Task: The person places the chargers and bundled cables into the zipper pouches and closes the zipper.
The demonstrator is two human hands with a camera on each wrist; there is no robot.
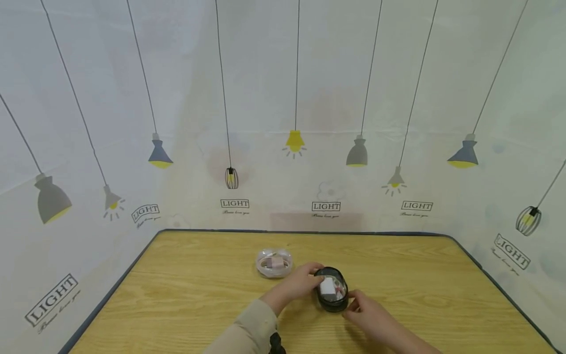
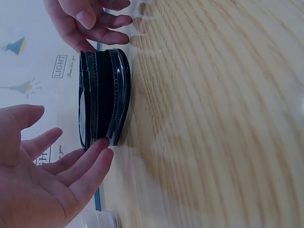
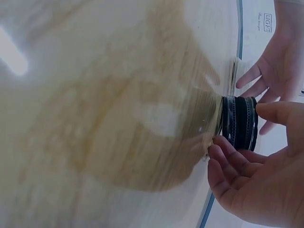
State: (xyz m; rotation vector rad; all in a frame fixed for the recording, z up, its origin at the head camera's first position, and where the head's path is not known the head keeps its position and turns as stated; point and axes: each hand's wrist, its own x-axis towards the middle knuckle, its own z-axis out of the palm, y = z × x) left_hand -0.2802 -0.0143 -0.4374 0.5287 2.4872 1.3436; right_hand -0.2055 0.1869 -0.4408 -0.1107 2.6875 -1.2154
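Note:
A black oval zip case (image 1: 332,306) lies on the wooden table, a white charger plug (image 1: 327,287) showing through its clear top. My left hand (image 1: 297,284) reaches its left side; in the left wrist view the fingers are extended and spread, fingertips touching the case's end. At the opposite side is my right hand (image 1: 369,314). From the right wrist, its thumb is close to the top rim of the case (image 3: 241,121), and its loosely bent fingers lie beside the lower edge. Smaller items inside the case are too small to make out.
Behind and left of the black case sits a clear oval case (image 1: 275,273) with a pale cable and a pinkish block inside. The wooden tabletop (image 1: 199,285) is bordered by a dark edge, with a lamp-printed white backdrop (image 1: 261,98) around it.

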